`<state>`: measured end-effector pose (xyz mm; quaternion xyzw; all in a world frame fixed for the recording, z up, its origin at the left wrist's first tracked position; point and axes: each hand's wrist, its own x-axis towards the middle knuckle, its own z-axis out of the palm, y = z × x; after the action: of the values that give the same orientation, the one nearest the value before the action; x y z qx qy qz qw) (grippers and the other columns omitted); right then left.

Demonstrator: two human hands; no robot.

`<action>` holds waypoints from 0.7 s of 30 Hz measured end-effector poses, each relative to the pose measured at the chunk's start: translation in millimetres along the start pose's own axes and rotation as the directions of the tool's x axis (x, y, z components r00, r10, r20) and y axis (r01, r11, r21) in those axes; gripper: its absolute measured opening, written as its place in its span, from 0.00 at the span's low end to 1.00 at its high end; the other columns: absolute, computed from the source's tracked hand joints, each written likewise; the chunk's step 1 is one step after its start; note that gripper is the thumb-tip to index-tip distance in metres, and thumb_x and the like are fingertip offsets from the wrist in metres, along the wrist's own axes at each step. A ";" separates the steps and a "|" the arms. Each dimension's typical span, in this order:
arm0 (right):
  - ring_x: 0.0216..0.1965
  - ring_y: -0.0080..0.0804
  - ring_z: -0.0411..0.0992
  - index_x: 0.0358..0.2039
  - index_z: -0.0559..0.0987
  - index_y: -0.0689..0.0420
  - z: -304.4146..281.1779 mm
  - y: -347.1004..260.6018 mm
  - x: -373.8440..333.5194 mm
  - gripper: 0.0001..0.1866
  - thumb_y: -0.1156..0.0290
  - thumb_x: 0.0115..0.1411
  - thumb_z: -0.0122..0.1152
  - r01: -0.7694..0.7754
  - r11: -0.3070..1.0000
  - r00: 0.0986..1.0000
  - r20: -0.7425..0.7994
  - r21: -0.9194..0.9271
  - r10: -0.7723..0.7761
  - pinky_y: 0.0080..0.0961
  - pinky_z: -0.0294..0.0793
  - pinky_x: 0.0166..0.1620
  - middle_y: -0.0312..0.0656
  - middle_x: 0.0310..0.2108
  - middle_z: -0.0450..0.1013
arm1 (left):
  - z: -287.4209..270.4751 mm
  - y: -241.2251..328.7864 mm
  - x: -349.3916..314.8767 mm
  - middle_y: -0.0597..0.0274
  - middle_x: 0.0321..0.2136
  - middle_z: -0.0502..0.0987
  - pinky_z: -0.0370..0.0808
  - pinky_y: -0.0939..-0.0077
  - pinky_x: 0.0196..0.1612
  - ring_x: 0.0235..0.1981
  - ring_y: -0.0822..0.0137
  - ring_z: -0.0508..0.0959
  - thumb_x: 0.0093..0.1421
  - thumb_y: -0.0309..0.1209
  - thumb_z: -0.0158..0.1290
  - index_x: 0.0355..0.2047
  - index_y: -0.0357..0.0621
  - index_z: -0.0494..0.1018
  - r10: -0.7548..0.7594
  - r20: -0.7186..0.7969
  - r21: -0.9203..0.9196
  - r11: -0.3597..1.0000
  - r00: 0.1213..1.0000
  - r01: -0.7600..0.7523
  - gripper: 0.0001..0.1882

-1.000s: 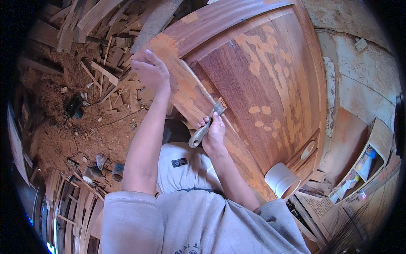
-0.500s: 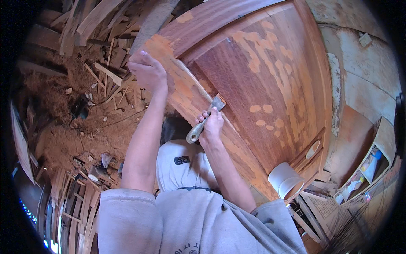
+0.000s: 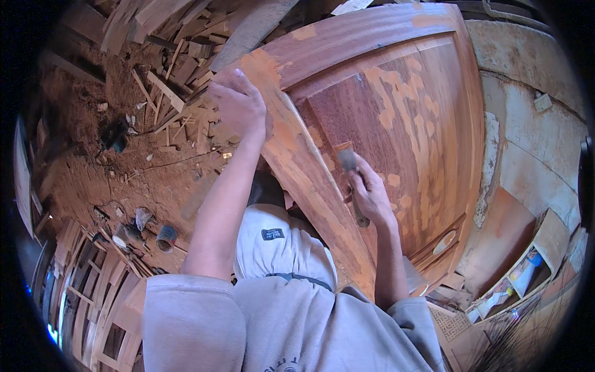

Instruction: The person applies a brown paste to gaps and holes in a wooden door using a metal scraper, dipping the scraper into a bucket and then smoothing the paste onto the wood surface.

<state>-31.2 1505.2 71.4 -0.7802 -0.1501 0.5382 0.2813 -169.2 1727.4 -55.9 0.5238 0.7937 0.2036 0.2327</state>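
A large brown wooden door with a recessed panel lies slanted before me, blotched with orange-tan filler. At its upper left corner, my left hand is closed round the edge, fingers partly hidden. My right hand grips a putty knife over the recessed panel, near the long moulding. A bit of orange filler shows at the blade's tip; whether the blade touches the wood I cannot tell. The white tub on the door's lower end is mostly behind my right forearm.
Wood offcuts and sawdust cover the ground at left. A small can stands there near a clear plastic bag. Slatted wood pieces are at lower left. An open box-like shelf with odds and ends lies at right.
My right hand has moved right with the putty knife, from the door's frame to over the recessed panel. The view has shifted; my left hand keeps its place on the corner.
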 end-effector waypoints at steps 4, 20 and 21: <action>0.28 0.35 0.77 0.55 0.71 0.56 5.6 -13.8 -0.4 0.17 0.75 0.66 0.48 -0.060 0.972 0.995 0.066 -0.227 0.077 0.39 0.77 0.32 0.46 0.32 0.77 | -4.4 5.5 -3.0 0.33 0.48 0.71 0.75 0.43 0.42 0.43 0.36 0.77 0.68 0.58 0.38 0.53 0.28 0.61 -0.023 -0.006 -0.024 0.999 1.000 0.023 0.38; 0.30 0.16 0.64 0.48 0.77 0.57 -12.1 -52.7 29.9 0.19 0.56 0.74 0.43 -0.017 1.000 0.997 0.073 0.023 0.015 0.17 0.66 0.36 0.28 0.32 0.72 | 3.9 -8.7 3.4 0.35 0.42 0.70 0.74 0.49 0.44 0.42 0.37 0.76 0.69 0.49 0.43 0.52 0.24 0.59 0.111 -0.121 -0.044 0.992 0.986 -0.117 0.32; 0.31 0.16 0.65 0.48 0.77 0.57 -9.3 -49.0 29.0 0.20 0.56 0.74 0.42 -0.060 0.988 0.998 0.043 0.140 0.055 0.17 0.66 0.36 0.29 0.33 0.73 | 2.4 -7.1 2.9 0.35 0.43 0.70 0.74 0.49 0.45 0.44 0.38 0.75 0.69 0.49 0.43 0.52 0.24 0.60 0.104 -0.105 -0.050 0.993 0.989 -0.110 0.32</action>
<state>-8.4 1557.2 81.4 -0.7517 -0.0946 0.5704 0.3172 -174.0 1727.7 -62.3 0.5478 0.7693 0.2645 0.1951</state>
